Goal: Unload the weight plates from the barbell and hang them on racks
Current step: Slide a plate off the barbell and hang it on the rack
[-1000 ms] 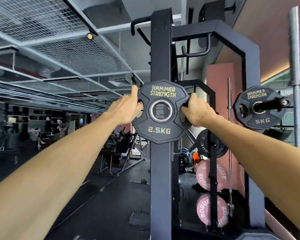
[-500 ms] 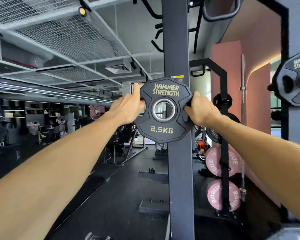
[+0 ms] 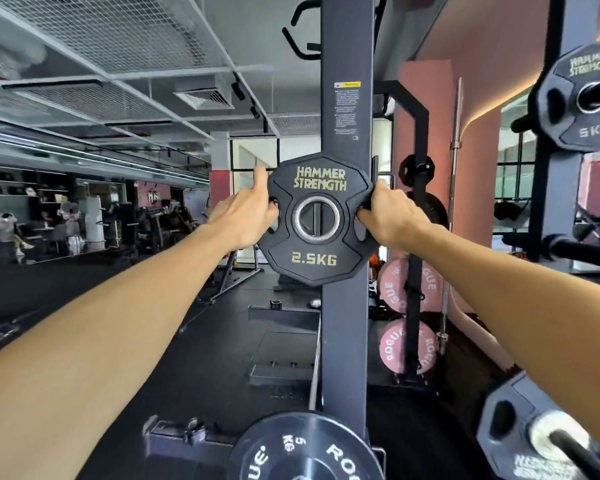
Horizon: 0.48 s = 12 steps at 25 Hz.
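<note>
Black rubber-coated 2.5KG weight plate with steel centre ring held up at arm's length, flat face toward camera, directly against front of dark grey steel rack upright. Left hand clamped on plate's left grip slot, index finger lifted along upper rim. Right hand clamped on right grip slot, fingers wrapped through.

Change over the last second: plate carried closer to upright and lower against it; warning label now well above hands, previously out of view. Grip on both sides unchanged.

Through centre ring, only upright's face visible; no storage peg seen inside the hole. Not yet hung, by this evidence.

Black 5KG plate on peg, up and right of right hand, shows the rack's hanging style. Black round bumper plate low, below both hands.

Judgement: alignment stage; peg for this plate still to be located or met.
</note>
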Tool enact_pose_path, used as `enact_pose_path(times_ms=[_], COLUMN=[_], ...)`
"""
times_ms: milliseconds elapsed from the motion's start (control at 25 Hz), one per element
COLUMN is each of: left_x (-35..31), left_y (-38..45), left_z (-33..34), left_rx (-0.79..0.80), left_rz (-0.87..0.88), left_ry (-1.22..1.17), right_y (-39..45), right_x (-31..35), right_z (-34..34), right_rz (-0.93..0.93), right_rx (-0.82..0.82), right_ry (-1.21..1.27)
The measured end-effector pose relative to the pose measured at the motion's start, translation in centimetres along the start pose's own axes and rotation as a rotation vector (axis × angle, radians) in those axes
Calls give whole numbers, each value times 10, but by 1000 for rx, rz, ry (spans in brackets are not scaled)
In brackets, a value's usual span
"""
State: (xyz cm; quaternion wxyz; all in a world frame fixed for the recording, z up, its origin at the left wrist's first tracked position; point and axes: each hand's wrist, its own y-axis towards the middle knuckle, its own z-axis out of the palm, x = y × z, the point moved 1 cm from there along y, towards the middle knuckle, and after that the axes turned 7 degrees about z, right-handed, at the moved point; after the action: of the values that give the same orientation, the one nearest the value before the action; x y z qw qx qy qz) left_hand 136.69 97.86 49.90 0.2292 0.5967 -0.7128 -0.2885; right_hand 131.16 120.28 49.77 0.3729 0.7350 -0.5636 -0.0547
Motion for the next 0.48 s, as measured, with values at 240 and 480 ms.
enact_pose_path(times_ms=[240,480], left_x=[8,12], left_y=[-104,-218], left_z=[78,164], left_rx=[-3,-18], left_rz=[42,38], left_ry=[-12,-24], right_y=[-103,-214], right_x=[-26,-58], right_z=[79,163], right_rz=[22,19], right_rx=[-8,3], right_ry=[-10,-36])
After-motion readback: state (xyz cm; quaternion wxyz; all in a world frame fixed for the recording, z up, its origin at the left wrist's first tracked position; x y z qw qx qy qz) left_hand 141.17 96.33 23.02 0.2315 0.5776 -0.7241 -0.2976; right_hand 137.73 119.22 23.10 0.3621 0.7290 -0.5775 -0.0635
